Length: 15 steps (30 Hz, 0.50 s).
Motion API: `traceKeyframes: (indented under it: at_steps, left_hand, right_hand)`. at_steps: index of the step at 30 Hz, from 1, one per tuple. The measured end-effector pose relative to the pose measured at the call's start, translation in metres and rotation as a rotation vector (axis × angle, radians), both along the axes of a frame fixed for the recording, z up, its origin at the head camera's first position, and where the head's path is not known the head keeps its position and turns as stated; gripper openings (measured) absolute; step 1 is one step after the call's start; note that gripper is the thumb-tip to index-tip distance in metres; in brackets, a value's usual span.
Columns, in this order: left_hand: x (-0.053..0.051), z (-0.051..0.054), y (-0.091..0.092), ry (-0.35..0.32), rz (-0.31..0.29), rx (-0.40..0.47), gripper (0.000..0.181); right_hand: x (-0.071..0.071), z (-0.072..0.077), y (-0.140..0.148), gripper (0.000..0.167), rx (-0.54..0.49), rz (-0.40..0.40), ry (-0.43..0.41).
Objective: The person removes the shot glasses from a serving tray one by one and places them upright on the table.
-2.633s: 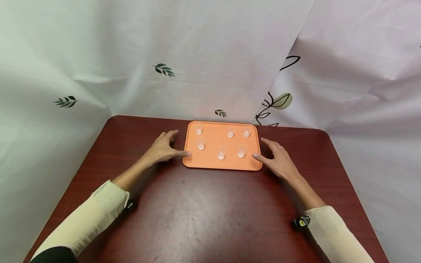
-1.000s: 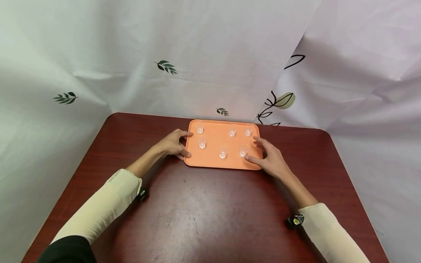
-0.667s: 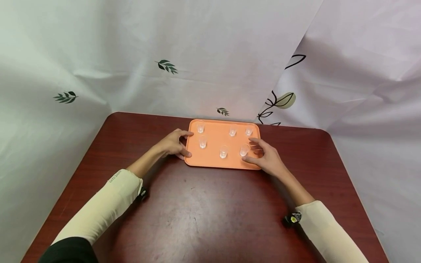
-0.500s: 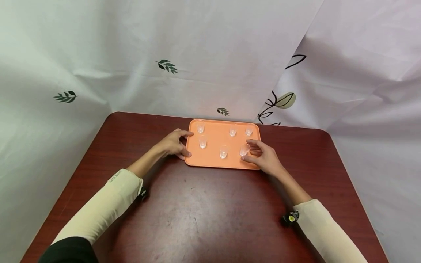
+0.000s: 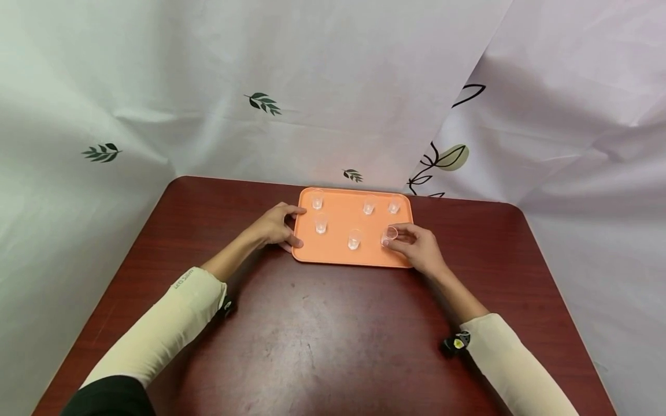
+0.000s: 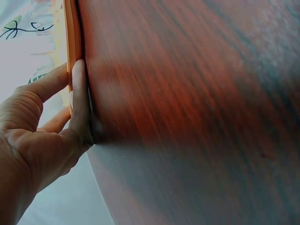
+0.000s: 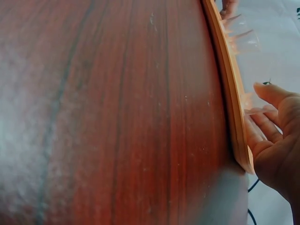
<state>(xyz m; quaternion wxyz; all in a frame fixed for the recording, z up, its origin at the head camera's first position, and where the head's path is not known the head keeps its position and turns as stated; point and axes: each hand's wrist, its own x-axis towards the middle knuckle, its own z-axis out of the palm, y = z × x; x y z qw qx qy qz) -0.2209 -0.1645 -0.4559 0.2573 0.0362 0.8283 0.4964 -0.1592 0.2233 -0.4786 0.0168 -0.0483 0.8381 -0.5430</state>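
An orange tray [image 5: 333, 252] lies near the far edge of the table with several small clear cups on it. My left hand [image 5: 272, 225] grips the tray's left edge, its thumb on the near left part; the left wrist view shows the hand [image 6: 44, 140] with fingers on both sides of the rim. My right hand [image 5: 424, 249] reaches over the tray's right end and pinches the front right cup [image 5: 389, 234] between thumb and fingers. In the right wrist view the right hand [image 7: 276, 136] sits beyond the tray's edge, and its cup is hardly visible.
Also on the tray stand a front middle cup [image 5: 354, 240], a left cup [image 5: 320, 224], a back left cup [image 5: 317, 200] and two back right cups. A dark red wooden table [image 5: 312, 329] extends toward me. White patterned cloth [image 5: 333, 86] hangs just behind the tray.
My left hand has moved in from beside the tray and taken its left edge. The right hand has moved left over the tray, and its thumb and fingers have closed on the front right cup.
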Motion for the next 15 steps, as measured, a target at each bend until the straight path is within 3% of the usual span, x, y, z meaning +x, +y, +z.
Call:
traceKeyframes:
  at_steps: [15]
  left_hand:
    - [0.0, 0.0, 0.001, 0.004, -0.002, -0.006, 0.1]
  right_hand:
    - [-0.006, 0.007, 0.019, 0.042, -0.077, -0.053, -0.009]
